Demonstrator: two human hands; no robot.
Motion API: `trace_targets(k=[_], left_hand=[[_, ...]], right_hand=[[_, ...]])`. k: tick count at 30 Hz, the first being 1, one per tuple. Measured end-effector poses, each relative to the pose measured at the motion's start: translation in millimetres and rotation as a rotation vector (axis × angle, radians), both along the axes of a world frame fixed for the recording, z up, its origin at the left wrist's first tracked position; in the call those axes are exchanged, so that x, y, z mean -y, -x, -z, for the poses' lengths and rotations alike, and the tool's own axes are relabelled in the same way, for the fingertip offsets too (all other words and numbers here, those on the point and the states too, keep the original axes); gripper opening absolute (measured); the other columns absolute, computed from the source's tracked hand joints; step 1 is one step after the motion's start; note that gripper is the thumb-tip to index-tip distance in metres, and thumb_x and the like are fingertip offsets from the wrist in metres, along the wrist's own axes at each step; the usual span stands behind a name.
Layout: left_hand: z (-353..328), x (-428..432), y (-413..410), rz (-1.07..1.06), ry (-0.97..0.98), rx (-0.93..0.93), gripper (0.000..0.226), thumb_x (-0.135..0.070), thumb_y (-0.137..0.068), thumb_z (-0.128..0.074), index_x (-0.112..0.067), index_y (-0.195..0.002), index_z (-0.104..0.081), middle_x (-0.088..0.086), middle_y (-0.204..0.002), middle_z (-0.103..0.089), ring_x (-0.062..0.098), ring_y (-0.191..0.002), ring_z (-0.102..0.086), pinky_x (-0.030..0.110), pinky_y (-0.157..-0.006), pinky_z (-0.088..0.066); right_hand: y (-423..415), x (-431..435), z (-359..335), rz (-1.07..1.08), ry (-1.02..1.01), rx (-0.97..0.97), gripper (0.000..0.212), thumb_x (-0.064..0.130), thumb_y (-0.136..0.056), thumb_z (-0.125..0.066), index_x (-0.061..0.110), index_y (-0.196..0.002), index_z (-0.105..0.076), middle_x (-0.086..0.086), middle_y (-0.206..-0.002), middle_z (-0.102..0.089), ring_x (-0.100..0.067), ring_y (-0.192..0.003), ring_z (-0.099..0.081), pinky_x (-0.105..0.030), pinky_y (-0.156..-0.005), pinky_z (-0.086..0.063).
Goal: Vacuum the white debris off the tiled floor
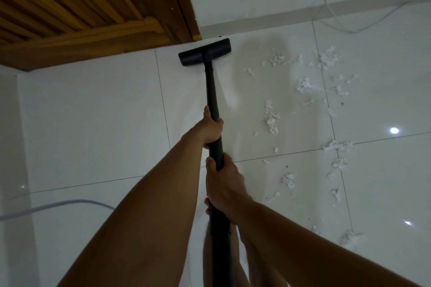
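Note:
A black vacuum wand (211,91) runs away from me down to a flat black floor head (205,52), which rests on the white tiled floor (93,123) by the wall, near the door's corner. My left hand (210,129) is wrapped around the wand further along it. My right hand (224,182) grips the wand closer to my body. White shredded debris (271,119) lies scattered over the tiles to the right of the wand, apart from the floor head.
A wooden slatted door (77,7) and its frame fill the upper left. A white wall with a skirting strip (303,15) runs behind the floor head. A thin white cable (326,4) trails at the upper right. A pale hose (58,205) curves over the tiles at the lower left.

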State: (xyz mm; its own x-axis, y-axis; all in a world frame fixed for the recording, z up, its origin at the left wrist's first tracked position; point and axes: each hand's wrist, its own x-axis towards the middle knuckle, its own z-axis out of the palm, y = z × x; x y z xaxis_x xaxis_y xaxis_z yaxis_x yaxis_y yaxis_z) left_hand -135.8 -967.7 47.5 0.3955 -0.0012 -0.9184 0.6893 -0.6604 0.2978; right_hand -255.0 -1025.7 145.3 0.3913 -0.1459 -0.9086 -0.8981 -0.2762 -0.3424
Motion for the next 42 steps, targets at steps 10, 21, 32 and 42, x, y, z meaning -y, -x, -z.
trace_targets(k=[10,21,32,42], left_hand=[[-16.5,15.4,-64.2,-0.016,0.052,-0.111,0.075,-0.037,-0.107,-0.038,-0.040,-0.161,0.015,0.021,-0.135,-0.059,0.037,-0.110,-0.067,0.052,-0.095,-0.058],[-25.5,21.6,-119.8,0.010,0.043,-0.184,0.073,-0.035,-0.107,-0.043,-0.036,-0.163,0.005,0.020,-0.133,-0.059,0.036,-0.109,-0.067,0.048,-0.091,-0.060],[0.4,11.5,-141.1,0.016,0.016,-0.236,0.075,-0.033,-0.105,-0.046,-0.034,-0.163,0.001,0.021,-0.136,-0.057,0.037,-0.113,-0.066,0.053,-0.092,-0.060],[16.1,10.6,-159.5,0.099,-0.026,-0.216,0.080,-0.035,-0.104,-0.047,-0.030,-0.163,0.007,0.019,-0.135,-0.056,0.035,-0.108,-0.067,0.048,-0.092,-0.061]], right_hand=[[-74.1,15.5,-29.6,0.181,-0.069,-0.106,0.031,0.048,-0.101,-0.043,0.024,-0.120,-0.050,-0.015,-0.114,-0.063,-0.019,-0.051,-0.063,-0.024,-0.040,-0.051],[-134.7,24.8,-56.8,0.236,-0.137,-0.188,0.029,0.039,-0.105,-0.042,0.021,-0.126,-0.049,-0.013,-0.086,-0.061,-0.019,-0.047,-0.056,-0.021,-0.037,-0.047],[-168.0,20.0,-43.7,0.264,-0.207,-0.330,0.028,0.040,-0.104,-0.043,0.021,-0.125,-0.047,-0.011,-0.082,-0.058,-0.019,-0.051,-0.056,-0.025,-0.044,-0.050],[-181.1,23.6,-34.3,0.312,-0.276,-0.342,0.029,0.037,-0.105,-0.042,0.020,-0.128,-0.048,-0.011,-0.076,-0.054,-0.019,-0.047,-0.052,-0.025,-0.046,-0.049]])
